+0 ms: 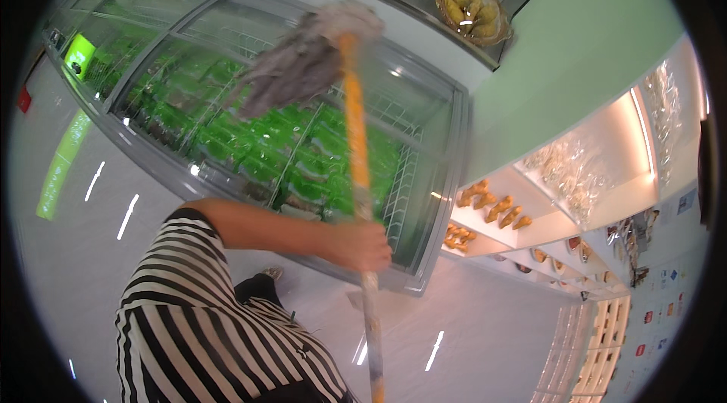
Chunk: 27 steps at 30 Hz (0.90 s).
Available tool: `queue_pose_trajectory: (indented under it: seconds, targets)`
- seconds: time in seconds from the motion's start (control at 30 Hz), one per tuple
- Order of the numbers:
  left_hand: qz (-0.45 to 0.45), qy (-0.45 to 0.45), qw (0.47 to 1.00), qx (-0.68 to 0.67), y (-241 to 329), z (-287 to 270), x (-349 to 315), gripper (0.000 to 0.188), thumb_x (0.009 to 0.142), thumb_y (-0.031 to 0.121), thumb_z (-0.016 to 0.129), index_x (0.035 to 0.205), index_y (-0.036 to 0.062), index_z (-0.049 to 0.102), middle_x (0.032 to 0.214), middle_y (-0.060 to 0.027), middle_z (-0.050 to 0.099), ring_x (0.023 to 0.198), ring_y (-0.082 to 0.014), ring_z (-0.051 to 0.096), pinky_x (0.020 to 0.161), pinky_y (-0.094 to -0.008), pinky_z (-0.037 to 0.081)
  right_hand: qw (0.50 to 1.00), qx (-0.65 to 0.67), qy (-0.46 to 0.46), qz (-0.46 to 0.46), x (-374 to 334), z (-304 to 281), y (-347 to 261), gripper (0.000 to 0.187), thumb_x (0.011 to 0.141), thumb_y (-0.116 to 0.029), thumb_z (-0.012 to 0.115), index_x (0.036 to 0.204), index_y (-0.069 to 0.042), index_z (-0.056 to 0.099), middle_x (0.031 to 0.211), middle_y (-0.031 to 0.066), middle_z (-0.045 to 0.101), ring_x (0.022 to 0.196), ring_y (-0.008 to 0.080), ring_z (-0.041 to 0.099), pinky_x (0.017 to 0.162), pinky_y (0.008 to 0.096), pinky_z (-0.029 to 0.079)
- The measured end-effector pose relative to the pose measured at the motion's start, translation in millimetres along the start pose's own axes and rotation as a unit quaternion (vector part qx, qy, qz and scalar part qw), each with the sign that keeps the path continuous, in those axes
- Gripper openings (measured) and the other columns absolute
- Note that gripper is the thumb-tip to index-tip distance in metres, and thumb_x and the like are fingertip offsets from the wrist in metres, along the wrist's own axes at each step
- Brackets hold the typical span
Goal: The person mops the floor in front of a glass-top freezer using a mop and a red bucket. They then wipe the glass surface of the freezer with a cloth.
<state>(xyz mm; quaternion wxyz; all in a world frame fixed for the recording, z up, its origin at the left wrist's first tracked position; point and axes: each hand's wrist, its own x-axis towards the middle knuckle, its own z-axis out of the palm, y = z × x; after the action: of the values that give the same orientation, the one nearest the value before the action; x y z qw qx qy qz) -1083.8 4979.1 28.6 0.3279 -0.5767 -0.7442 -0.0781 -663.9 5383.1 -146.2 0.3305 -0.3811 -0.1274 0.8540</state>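
Observation:
A mop with an orange and white handle (354,123) stands tilted in front of me, its grey string head (291,62) raised at the top. My left hand (360,245) is closed around the handle below its middle, with the forearm reaching across from the left. The handle runs down past the lower edge of the head view. The mop head appears in front of a glass-topped chest freezer (443,153), blurred by motion; I cannot tell if it touches the glass. My right hand is out of view.
Green packs (295,153) fill the freezer. Behind it, a metal shelf (496,55) bears plates of food and a basket of yellow fruit (471,9). Lit white shelves (553,225) with brown food items stand at the right. Shiny grey floor (447,320) surrounds the freezer.

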Motion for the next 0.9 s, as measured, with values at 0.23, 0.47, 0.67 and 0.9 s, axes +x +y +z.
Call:
queue_pose_trajectory:
  seconds: [0.23, 0.47, 0.67, 0.9]
  targets:
    - [0.036, 0.115, 0.983, -0.138, 12, 98, 74, 0.010, 0.070, 0.019, 0.060, 0.071, 0.0133, 0.051, 0.070, -0.0004, 0.050, 0.068, -0.0183, 0.053, 0.064, -0.0327, 0.038, 0.999, 0.004, -0.026, -0.032, -15, 92, 57, 0.024, 0.090, -0.025, 0.057, 0.100, -0.004, 0.057, 0.075, 0.0022, 0.052, 0.067, 0.0139, 0.049, 0.061, 0.0295, 0.043]
    - [-0.036, 0.073, 0.976, -0.203, 21, 182, 69, 0.014, 0.065, 0.021, 0.063, 0.068, 0.0131, 0.052, 0.072, -0.0008, 0.053, 0.073, -0.0186, 0.055, 0.070, -0.0332, 0.040, 0.997, -0.045, -0.063, -0.016, -6, 149, 90, 0.028, 0.090, -0.025, 0.058, 0.106, -0.002, 0.056, 0.085, 0.0055, 0.054, 0.078, 0.0173, 0.051, 0.071, 0.0330, 0.044]
    - [-0.098, 0.154, 0.969, -0.165, -15, 145, 30, 0.011, 0.068, 0.018, 0.061, 0.068, 0.0132, 0.051, 0.072, -0.0018, 0.052, 0.074, -0.0192, 0.054, 0.070, -0.0323, 0.040, 0.994, -0.067, -0.087, 0.020, 9, 178, 117, 0.031, 0.090, -0.024, 0.058, 0.110, 0.000, 0.055, 0.094, 0.0083, 0.056, 0.087, 0.0201, 0.053, 0.078, 0.0360, 0.044]
    - [-0.221, 0.055, 0.970, -0.081, -137, 72, -100, 0.014, 0.067, 0.020, 0.064, 0.075, 0.0150, 0.054, 0.075, -0.0015, 0.053, 0.075, -0.0216, 0.055, 0.070, -0.0345, 0.043, 0.984, -0.087, -0.149, 0.036, 0, 221, 129, 0.036, 0.090, -0.023, 0.058, 0.116, 0.001, 0.054, 0.105, 0.0116, 0.059, 0.098, 0.0235, 0.055, 0.088, 0.0395, 0.045]
